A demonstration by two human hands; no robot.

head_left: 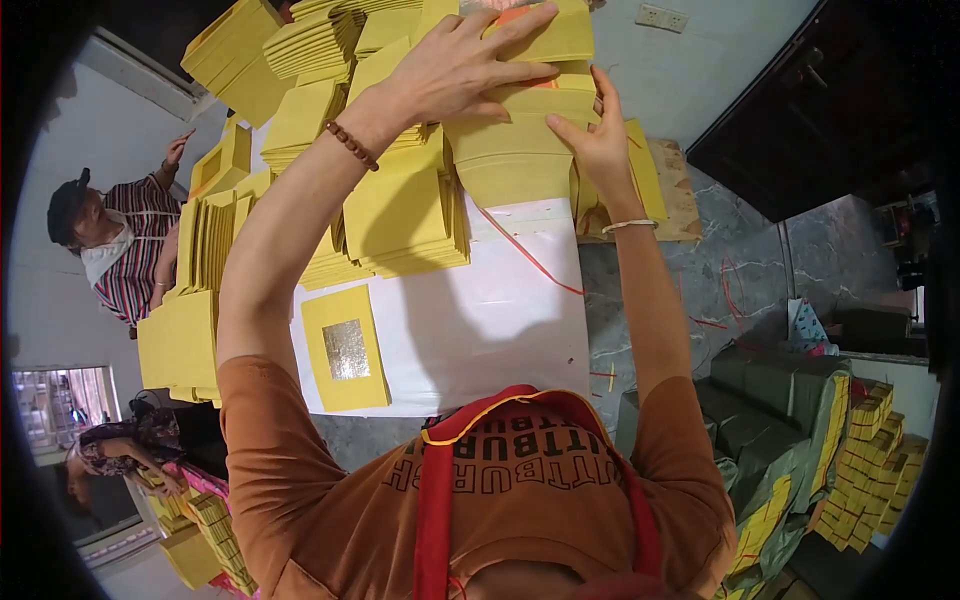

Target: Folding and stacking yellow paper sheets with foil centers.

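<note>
A tall stack of yellow paper sheets (515, 150) stands at the far edge of the table, its layered edges toward me. Over its upper left part, my left hand (465, 70) is spread with fingers stretched across the top, touching the paper near some orange-red patches. At the stack's right edge my right hand (603, 145) grips the side, its thumb on the near face and its fingers along the side. A single yellow sheet with a silver square (345, 350) lies flat on the white table (480, 350) near me. A thin red strip (530, 252) runs from the stack to the table's right edge.
More yellow paper stacks (405, 220) crowd the table's left and far sides. A person in a striped top (135, 235) is at the left; another (120, 450) is at lower left. Grey-green wrapped bales (770, 420) and tied yellow bundles (870, 465) stand at right, near a dark door (800, 100).
</note>
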